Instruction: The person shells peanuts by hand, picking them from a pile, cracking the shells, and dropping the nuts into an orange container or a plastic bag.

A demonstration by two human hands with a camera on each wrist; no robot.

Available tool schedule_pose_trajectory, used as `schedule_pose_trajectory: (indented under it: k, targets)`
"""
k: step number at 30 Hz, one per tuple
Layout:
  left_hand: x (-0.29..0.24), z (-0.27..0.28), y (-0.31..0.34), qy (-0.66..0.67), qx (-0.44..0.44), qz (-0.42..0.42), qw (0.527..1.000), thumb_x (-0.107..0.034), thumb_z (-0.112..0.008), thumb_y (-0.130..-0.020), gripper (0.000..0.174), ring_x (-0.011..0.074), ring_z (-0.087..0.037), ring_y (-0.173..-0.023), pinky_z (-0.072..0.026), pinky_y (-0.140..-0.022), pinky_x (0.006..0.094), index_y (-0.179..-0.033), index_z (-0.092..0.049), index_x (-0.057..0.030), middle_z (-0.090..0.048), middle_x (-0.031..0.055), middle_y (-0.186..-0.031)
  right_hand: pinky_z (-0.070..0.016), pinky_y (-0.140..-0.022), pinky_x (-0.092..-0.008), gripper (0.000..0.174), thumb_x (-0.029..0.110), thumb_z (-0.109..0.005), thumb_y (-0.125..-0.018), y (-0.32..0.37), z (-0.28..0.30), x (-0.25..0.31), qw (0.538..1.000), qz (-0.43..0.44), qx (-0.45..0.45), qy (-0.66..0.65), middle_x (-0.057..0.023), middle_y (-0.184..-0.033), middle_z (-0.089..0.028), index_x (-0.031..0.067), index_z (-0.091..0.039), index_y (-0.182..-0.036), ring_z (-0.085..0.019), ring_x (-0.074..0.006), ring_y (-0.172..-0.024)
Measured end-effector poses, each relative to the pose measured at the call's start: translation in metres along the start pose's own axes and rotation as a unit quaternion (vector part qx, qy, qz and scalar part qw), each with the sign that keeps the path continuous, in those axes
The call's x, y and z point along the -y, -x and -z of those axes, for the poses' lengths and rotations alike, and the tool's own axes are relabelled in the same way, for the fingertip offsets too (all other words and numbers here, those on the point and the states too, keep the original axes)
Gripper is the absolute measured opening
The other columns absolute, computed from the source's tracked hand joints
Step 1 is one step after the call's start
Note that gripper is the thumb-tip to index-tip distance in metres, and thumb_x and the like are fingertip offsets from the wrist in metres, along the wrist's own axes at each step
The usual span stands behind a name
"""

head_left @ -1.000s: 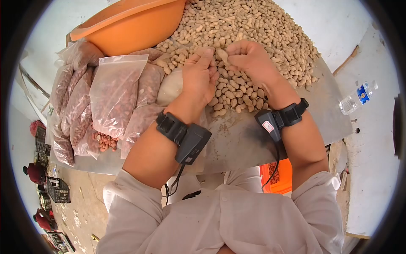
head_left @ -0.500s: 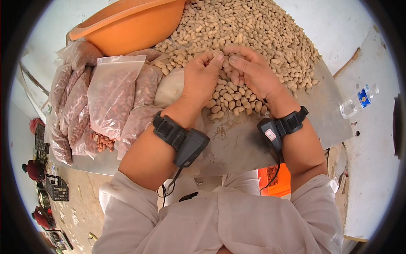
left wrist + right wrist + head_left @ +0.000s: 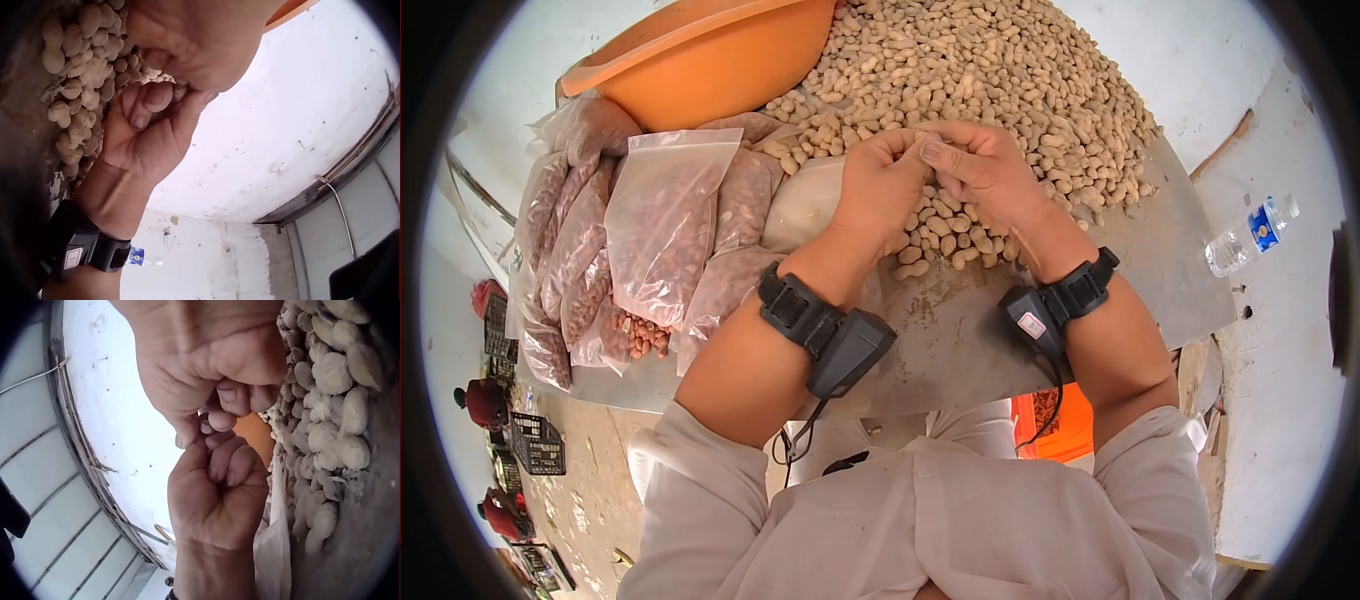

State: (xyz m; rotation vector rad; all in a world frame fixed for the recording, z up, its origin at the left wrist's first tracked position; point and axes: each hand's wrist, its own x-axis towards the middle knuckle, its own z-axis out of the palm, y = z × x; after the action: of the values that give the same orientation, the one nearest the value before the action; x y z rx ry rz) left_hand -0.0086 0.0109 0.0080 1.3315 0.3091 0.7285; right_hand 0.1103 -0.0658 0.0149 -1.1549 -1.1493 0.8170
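Note:
The left hand (image 3: 880,195) and the right hand (image 3: 996,180) meet at their fingertips, just above the near edge of a pile of unshelled peanuts (image 3: 990,70). In the right wrist view, thumb and fingers of the right hand (image 3: 212,359) and left hand (image 3: 215,494) pinch a small dark piece (image 3: 205,422), seemingly a peanut, mostly hidden by the fingers. The remaining fingers of both hands are curled. From the left wrist view, the left hand (image 3: 203,44) touches the right hand (image 3: 153,137) beside loose peanuts (image 3: 75,125).
Clear bags of reddish kernels (image 3: 665,230) lie on the left of the metal table (image 3: 940,350), with a few loose kernels (image 3: 642,335) near them. An orange basin (image 3: 710,65) stands behind. A plastic bottle (image 3: 1250,237) is at the right, an orange container (image 3: 1075,425) below the table edge.
The hands, apart one second ago with a peanut at the right fingertips, have come together. The peanut is now largely hidden between the fingers, and both thumbs have drawn close.

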Motion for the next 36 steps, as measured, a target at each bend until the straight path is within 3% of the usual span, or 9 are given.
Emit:
schedule_pose_trajectory:
  k: [5,8,11,14,17,23,28,32,36]
  targets:
    - [0.005,0.004,-0.002,0.022,0.003,0.014,1.0,-0.015,-0.053,-0.088,0.016,0.0032,-0.039,-0.049,-0.0297,-0.043,0.0178,-0.086,-0.059,-0.0007,-0.05,-0.0027,-0.061,-0.0326,-0.046,-0.0187,0.03,0.024,-0.063,-0.082,0.001,-0.002,0.002,1.0,-0.007,-0.003,-0.014,0.0036,-0.06,-0.049,0.0017,-0.062,-0.102,-0.042,-0.0042,-0.053]
    - [0.004,0.004,-0.004,0.024,0.009,0.036,0.999,-0.019,-0.056,-0.088,0.017,0.0035,-0.034,-0.046,-0.0259,-0.041,0.0182,-0.087,-0.058,-0.0019,-0.045,-0.0039,-0.059,-0.0333,-0.047,-0.0188,0.028,0.021,-0.06,-0.084,0.005,0.005,0.015,0.997,-0.023,0.041,0.069,0.0039,-0.061,-0.048,0.003,-0.06,-0.105,-0.042,-0.0042,-0.054]
    - [0.001,0.001,-0.003,0.054,0.007,0.056,0.997,-0.019,-0.055,-0.089,0.017,0.004,-0.033,-0.045,-0.0258,-0.041,0.0185,-0.085,-0.057,-0.0031,-0.045,-0.0035,-0.059,-0.0338,-0.047,-0.0192,0.029,0.018,-0.056,-0.087,0.005,0.014,0.018,0.994,-0.023,0.103,0.034,0.0029,-0.062,-0.048,0.0037,-0.055,-0.111,-0.042,-0.0044,-0.053]
    - [0.007,0.001,-0.006,0.075,-0.016,0.037,0.996,-0.021,-0.053,-0.089,0.019,0.0047,-0.035,-0.046,-0.0276,-0.042,0.0188,-0.083,-0.057,-0.0034,-0.046,-0.0027,-0.059,-0.0342,-0.047,-0.0193,0.029,0.014,-0.052,-0.088,0.004,0.003,0.011,0.998,-0.002,0.057,0.026,0.0018,-0.063,-0.047,0.0031,-0.052,-0.115,-0.042,-0.0046,-0.053]
    - [0.008,0.003,-0.006,0.076,-0.022,0.018,0.997,-0.023,-0.053,-0.089,0.023,0.0054,-0.039,-0.048,-0.0311,-0.043,0.0192,-0.079,-0.057,-0.0027,-0.048,-0.0014,-0.059,-0.0275,-0.042,-0.018,0.027,0.014,-0.048,-0.091,0.002,-0.003,-0.001,0.999,0.017,0.019,0.035,0.0028,-0.06,-0.045,0.0062,-0.048,-0.117,-0.036,-0.0042,-0.048]
    - [0.013,0.003,-0.01,0.079,-0.026,-0.01,0.996,-0.022,-0.052,-0.09,0.022,0.0057,-0.04,-0.049,-0.0315,-0.043,0.0193,-0.077,-0.056,-0.0038,-0.048,-0.0008,-0.059,-0.0283,-0.043,-0.0188,0.027,0.012,-0.047,-0.091,0.002,-0.014,-0.004,0.999,0.035,-0.02,-0.019,0.0007,-0.061,-0.045,0.0062,-0.047,-0.117,-0.035,-0.0057,-0.047]
    - [0.001,-0.003,-0.001,0.103,-0.03,-0.007,0.994,-0.021,-0.051,-0.09,0.022,0.0074,-0.044,-0.05,-0.0361,-0.045,0.0197,-0.077,-0.056,-0.0032,-0.049,0.0,-0.058,-0.0338,-0.043,-0.0195,0.025,0.012,-0.048,-0.089,0.004,-0.015,-0.004,0.996,0.023,-0.013,-0.088,-0.0025,-0.064,-0.049,0.0039,-0.047,-0.113,-0.042,-0.0067,-0.051]
    - [0.003,-0.003,-0.002,0.103,-0.037,-0.005,0.994,-0.019,-0.049,-0.092,0.02,0.0091,-0.047,-0.054,-0.0411,-0.05,0.0201,-0.084,-0.055,-0.0017,-0.052,0.0019,-0.065,-0.0327,-0.042,-0.0197,0.022,0.013,-0.048,-0.089,0.004,-0.012,-0.002,0.993,0.014,-0.001,-0.115,-0.0036,-0.065,-0.05,0.0056,-0.047,-0.11,-0.041,-0.0079,-0.049]
    - [-0.001,-0.007,0.001,0.168,-0.032,-0.015,0.985,-0.017,-0.046,-0.093,0.018,0.0079,-0.047,-0.056,-0.0386,-0.05,0.0193,-0.092,-0.055,-0.0013,-0.053,0.0024,-0.074,-0.0342,-0.043,-0.0205,0.021,0.012,-0.049,-0.088,0.004,-0.014,-0.005,0.974,-0.004,-0.07,-0.214,-0.0045,-0.067,-0.053,0.0065,-0.048,-0.108,-0.043,-0.0083,-0.048]
